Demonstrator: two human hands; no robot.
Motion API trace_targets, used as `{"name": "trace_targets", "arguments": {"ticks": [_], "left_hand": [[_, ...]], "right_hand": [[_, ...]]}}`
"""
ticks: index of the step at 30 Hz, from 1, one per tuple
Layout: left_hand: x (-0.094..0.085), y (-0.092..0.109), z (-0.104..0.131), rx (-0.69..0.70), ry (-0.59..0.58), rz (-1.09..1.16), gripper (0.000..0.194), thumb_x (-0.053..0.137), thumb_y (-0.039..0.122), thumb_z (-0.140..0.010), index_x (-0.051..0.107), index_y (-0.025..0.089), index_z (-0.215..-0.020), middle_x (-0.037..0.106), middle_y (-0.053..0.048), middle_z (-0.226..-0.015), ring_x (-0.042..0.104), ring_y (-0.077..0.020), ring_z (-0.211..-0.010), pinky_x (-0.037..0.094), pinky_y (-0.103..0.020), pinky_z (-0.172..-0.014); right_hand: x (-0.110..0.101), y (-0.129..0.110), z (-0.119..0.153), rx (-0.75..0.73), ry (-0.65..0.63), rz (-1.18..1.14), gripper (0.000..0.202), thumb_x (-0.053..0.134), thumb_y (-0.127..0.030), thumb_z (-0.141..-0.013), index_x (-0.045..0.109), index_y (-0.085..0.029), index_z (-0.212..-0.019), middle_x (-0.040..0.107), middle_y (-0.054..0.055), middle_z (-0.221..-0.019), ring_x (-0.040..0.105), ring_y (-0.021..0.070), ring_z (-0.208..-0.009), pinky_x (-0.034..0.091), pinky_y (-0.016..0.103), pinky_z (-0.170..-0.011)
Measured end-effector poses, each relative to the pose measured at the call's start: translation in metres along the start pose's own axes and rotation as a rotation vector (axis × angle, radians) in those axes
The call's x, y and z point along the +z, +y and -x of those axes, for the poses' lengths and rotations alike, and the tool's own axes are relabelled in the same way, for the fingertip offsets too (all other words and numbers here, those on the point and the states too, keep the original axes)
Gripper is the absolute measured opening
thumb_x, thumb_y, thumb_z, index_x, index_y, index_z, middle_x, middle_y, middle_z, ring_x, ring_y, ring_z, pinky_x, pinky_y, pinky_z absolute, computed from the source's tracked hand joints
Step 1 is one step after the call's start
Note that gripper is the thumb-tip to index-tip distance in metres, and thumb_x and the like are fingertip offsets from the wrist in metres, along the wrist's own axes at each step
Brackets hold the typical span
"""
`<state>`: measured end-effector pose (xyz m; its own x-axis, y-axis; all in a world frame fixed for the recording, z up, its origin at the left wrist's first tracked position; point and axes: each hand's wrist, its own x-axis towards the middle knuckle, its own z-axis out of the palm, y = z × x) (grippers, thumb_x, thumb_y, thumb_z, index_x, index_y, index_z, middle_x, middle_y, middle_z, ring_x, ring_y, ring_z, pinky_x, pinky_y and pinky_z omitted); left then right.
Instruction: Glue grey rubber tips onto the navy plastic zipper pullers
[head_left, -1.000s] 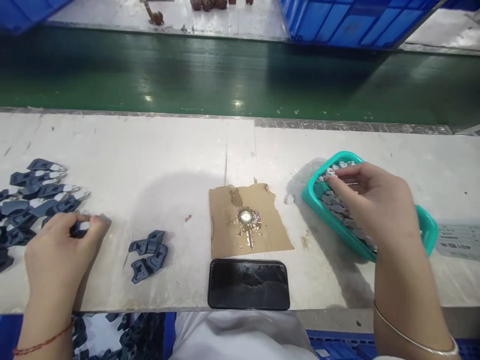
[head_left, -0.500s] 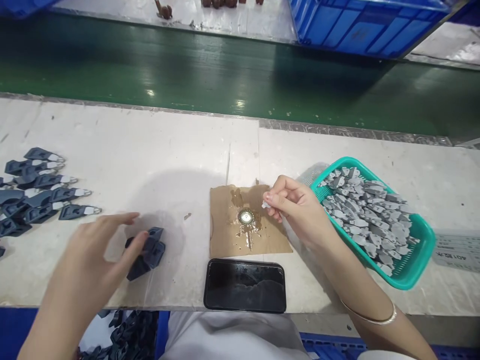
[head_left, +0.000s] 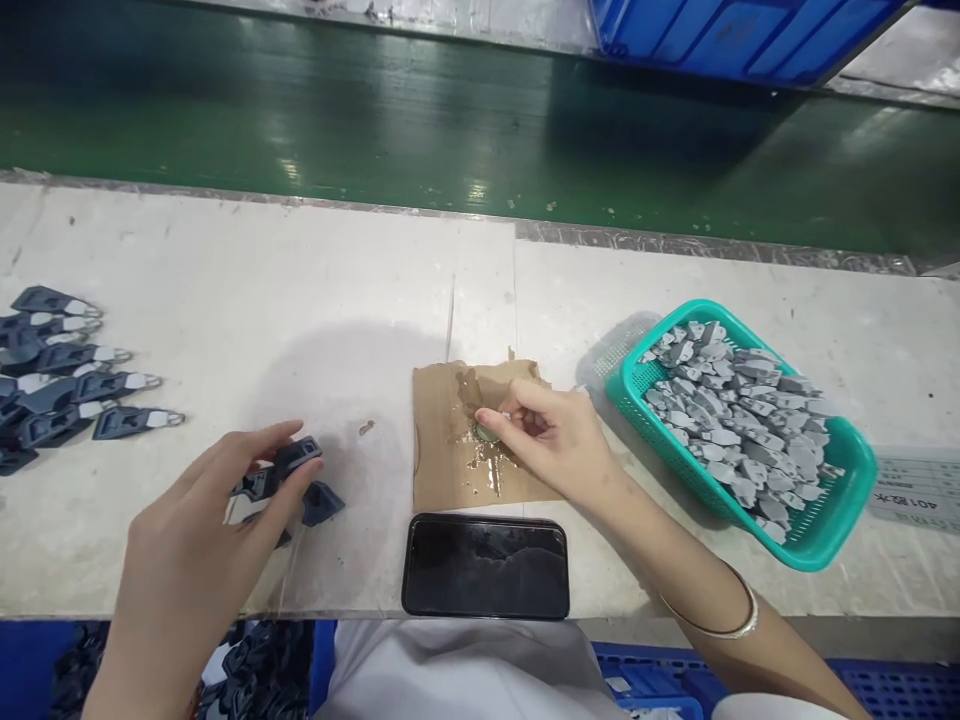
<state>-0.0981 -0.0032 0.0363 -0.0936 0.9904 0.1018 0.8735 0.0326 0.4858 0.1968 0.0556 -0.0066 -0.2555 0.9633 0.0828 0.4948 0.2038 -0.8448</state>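
Since half a second ago the right hand [head_left: 559, 440] has dropped from above the cardboard sheet [head_left: 442, 470] onto it, and the left hand [head_left: 217, 500] has closed in on the loose dark blue parts [head_left: 311, 490]. Right-hand fingers are pinched together, their tips pressed at the small round metal cap [head_left: 484, 432] in the wet patch at the middle of the cardboard; whether a grey piece is held between them cannot be told. Left-hand fingers curl half closed around one dark blue part [head_left: 296, 455], thumb below and fingers above, just left of the cardboard, with the other loose ones lying beneath and beside it on the table [head_left: 300, 290]. A black phone [head_left: 485, 567] lies face up right below the cardboard, at the table's near edge. Right of the cardboard stands a teal basket [head_left: 847, 500] heaped with small grey pieces [head_left: 735, 420]. Far to the left of the cardboard lies a row of finished blue parts with grey tips [head_left: 67, 390]. Beyond the cardboard, past the table's far edge, runs a green conveyor belt [head_left: 450, 120].
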Motion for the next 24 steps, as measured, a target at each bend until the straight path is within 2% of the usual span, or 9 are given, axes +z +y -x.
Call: {"name": "trace_targets", "arguments": {"ticks": [3,5,7,10,14,17,21,24], "left_hand": [[0.008,0.027,0.008,-0.14,-0.011,0.315,0.023,0.079,0.043,-0.087,0.078,0.033,-0.108,0.077,0.001,-0.101,0.074,-0.02,-0.082,0.057,-0.026,-0.062],[0.019,0.04,0.01,-0.186,-0.096,0.545,0.02,0.083,0.036,-0.084,0.08,0.032,-0.103,0.078,0.002,-0.1,0.075,-0.0173,-0.079,0.061,-0.024,-0.067],[0.033,0.048,0.011,-0.17,-0.199,0.728,0.019,0.082,0.03,-0.084,0.081,0.031,-0.103,0.079,0.001,-0.101,0.076,-0.0166,-0.081,0.064,-0.024,-0.075],[0.051,0.051,0.012,-0.126,-0.332,0.869,0.016,0.079,0.025,-0.087,0.081,0.03,-0.102,0.079,-0.001,-0.102,0.076,-0.0167,-0.09,0.064,-0.023,-0.08],[0.063,0.052,0.015,-0.148,-0.316,0.888,0.013,0.08,0.022,-0.087,0.081,0.028,-0.099,0.078,-0.001,-0.093,0.07,-0.0134,-0.08,0.06,-0.021,-0.076],[0.067,0.056,0.016,-0.258,-0.344,1.036,0.013,0.081,0.025,-0.087,0.078,0.025,-0.099,0.078,-0.003,-0.097,0.072,-0.0149,-0.082,0.061,-0.023,-0.074],[0.066,0.064,0.016,-0.407,-0.403,1.245,0.012,0.079,0.021,-0.088,0.07,0.022,-0.095,0.079,-0.007,-0.12,0.076,-0.0188,-0.102,0.061,-0.023,-0.08],[0.064,0.07,0.015,-0.487,-0.444,1.354,0.015,0.077,0.019,-0.091,0.063,0.023,-0.093,0.08,-0.006,-0.121,0.077,-0.0169,-0.104,0.06,-0.023,-0.087]], "right_hand": [[0.001,0.0,0.0,-0.148,-0.016,0.125,0.038,0.064,-0.023,-0.097,0.04,-0.022,-0.068,0.039,-0.008,-0.057,0.038,0.0078,-0.051,0.03,0.023,-0.053],[0.002,0.0,0.001,-0.212,-0.027,0.174,0.039,0.062,-0.021,-0.098,0.038,-0.022,-0.067,0.039,-0.007,-0.059,0.037,0.0083,-0.052,0.03,0.023,-0.053],[0.002,0.0,0.002,-0.23,-0.03,0.191,0.04,0.061,-0.022,-0.099,0.038,-0.022,-0.066,0.039,-0.007,-0.06,0.037,0.0087,-0.053,0.03,0.023,-0.053],[0.001,-0.001,0.004,-0.139,0.021,0.106,0.04,0.064,-0.026,-0.099,0.043,-0.022,-0.065,0.042,-0.007,-0.057,0.039,0.0084,-0.051,0.031,0.022,-0.051],[-0.003,0.0,0.004,0.031,0.159,-0.018,0.039,0.07,-0.031,-0.094,0.048,-0.022,-0.063,0.046,-0.007,-0.053,0.041,0.0084,-0.049,0.033,0.021,-0.048],[-0.003,0.001,0.003,0.073,0.178,-0.005,0.04,0.07,-0.032,-0.092,0.047,-0.022,-0.062,0.046,-0.007,-0.052,0.041,0.0083,-0.049,0.034,0.022,-0.049],[-0.002,0.003,0.002,0.097,0.155,0.012,0.04,0.069,-0.033,-0.093,0.047,-0.021,-0.062,0.047,-0.007,-0.051,0.041,0.0081,-0.049,0.034,0.022,-0.049],[-0.002,0.003,0.002,0.114,0.149,0.002,0.039,0.069,-0.032,-0.092,0.048,-0.021,-0.062,0.048,-0.006,-0.052,0.041,0.0083,-0.049,0.034,0.023,-0.05]]}}
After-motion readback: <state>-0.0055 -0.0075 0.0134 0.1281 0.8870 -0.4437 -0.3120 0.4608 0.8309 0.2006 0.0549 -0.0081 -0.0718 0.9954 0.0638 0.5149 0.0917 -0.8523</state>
